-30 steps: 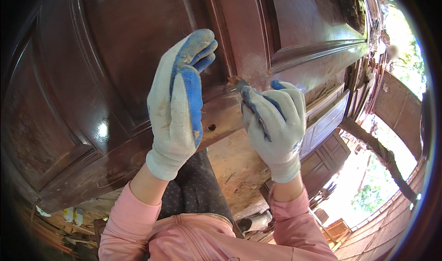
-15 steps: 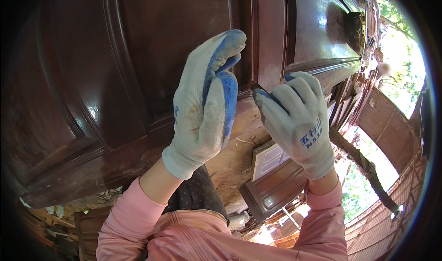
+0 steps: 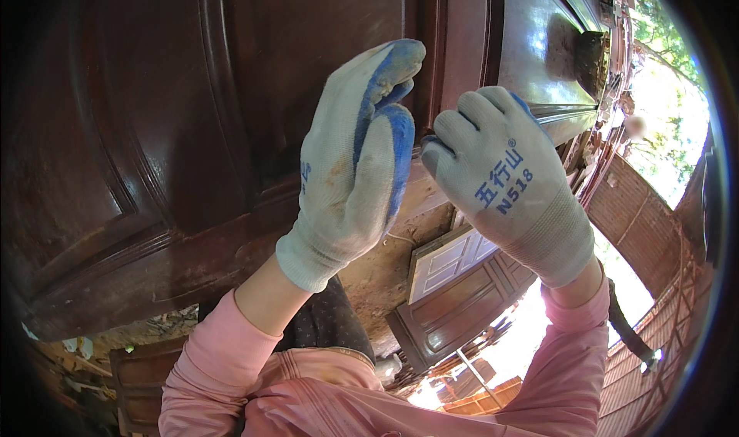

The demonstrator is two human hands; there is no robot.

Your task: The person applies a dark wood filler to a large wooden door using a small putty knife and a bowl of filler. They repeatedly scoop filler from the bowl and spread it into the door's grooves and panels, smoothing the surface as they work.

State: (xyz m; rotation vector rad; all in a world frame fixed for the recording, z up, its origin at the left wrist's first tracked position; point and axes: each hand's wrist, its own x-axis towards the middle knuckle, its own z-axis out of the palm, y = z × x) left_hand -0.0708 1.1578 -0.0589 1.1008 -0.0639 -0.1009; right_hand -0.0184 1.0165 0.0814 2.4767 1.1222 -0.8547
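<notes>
Big dark door (image 3: 154, 129) fills my view, standing close so both gloves can work at its panel edge. Smaller doors (image 3: 454, 298) lie below. My left hand (image 3: 354, 167) is raised flat, fingers straight, holding nothing. My right hand (image 3: 512, 183) is curled, back towards me, so can't tell if it's pinching anything.

Gloved hands: two, a left hand (image 3: 356, 156) and a right hand (image 3: 509, 181), each in a grey knit glove with blue coating. Pink sleeves: two. Dark carved wooden door (image 3: 154, 129): one, far left. Smaller panelled doors: two, near right, one pale (image 3: 446, 258), one brown (image 3: 454, 310).
</notes>
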